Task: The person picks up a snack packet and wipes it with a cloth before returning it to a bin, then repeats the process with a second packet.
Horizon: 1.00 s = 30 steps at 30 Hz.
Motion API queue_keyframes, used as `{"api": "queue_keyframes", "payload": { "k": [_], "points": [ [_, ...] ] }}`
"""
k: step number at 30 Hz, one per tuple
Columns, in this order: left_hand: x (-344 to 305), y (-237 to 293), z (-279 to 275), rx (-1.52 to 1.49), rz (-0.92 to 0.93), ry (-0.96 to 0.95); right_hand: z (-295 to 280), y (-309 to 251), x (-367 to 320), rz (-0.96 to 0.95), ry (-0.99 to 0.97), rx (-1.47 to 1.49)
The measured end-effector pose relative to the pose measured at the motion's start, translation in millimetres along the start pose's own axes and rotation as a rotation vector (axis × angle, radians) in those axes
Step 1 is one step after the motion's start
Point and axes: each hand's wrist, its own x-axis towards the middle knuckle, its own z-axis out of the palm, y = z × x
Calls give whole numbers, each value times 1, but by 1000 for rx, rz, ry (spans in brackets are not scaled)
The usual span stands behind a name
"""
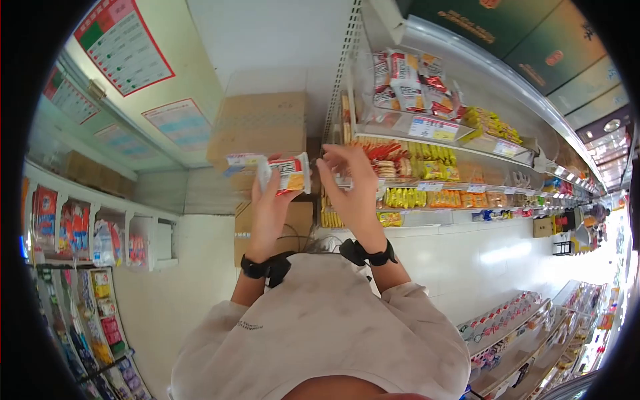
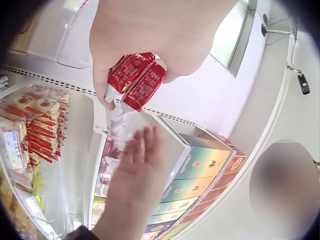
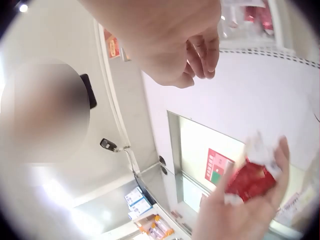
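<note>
In the head view my left hand (image 1: 269,217) grips a red and white snack packet (image 1: 293,179) between thumb and fingers, upright in front of my chest. The left wrist view shows the red back of the packet (image 2: 137,80), with white ends sticking out of the hand. My right hand (image 1: 353,190) is raised to the right of it, apart from the packet and holding nothing. Its fingers are loosely bent in the right wrist view, where the right hand (image 3: 180,45) hangs above the left. Beside it is the shelf of snacks (image 1: 400,157).
Similar red and white packets (image 1: 410,83) lie in a clear bin on the upper shelf. Yellow packets (image 1: 490,123) stand next to them. A cardboard box (image 1: 260,127) is against the wall ahead, another box (image 1: 257,230) below it. Green cartons (image 1: 520,40) top the shelf.
</note>
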Motion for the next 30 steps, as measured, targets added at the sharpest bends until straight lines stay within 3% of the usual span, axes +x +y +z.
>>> {"api": "queue_keyframes", "payload": {
  "k": [4,6,8,11,12,14,18,21,24,26,28,30],
  "points": [
    [1,-1,-9,22,29,72,-49,-7,51,-219,256,-136],
    [0,-1,-11,17,26,67,-67,8,87,-198,302,-199],
    [-2,1,-7,35,33,59,-77,27,108,-120,243,-241],
    [-4,7,-3,34,40,28,-85,90,155,-404,83,-608],
    [-6,9,-4,30,39,18,-91,98,158,-353,4,-597],
    [-5,12,-7,36,48,30,-100,106,172,-268,-157,-571],
    [-4,13,-20,8,62,66,-112,70,164,-260,-110,-932],
    [-2,14,-23,-14,65,78,-118,71,156,-326,76,-844],
    [-4,20,-17,-37,83,99,-111,30,127,-313,239,-704],
    [-1,21,-18,11,77,129,-105,16,93,-95,328,-534],
    [1,19,-17,58,76,151,-86,5,57,-238,345,-176],
    [5,13,-12,113,71,146,-59,-10,22,-72,35,357]
  ]
}}
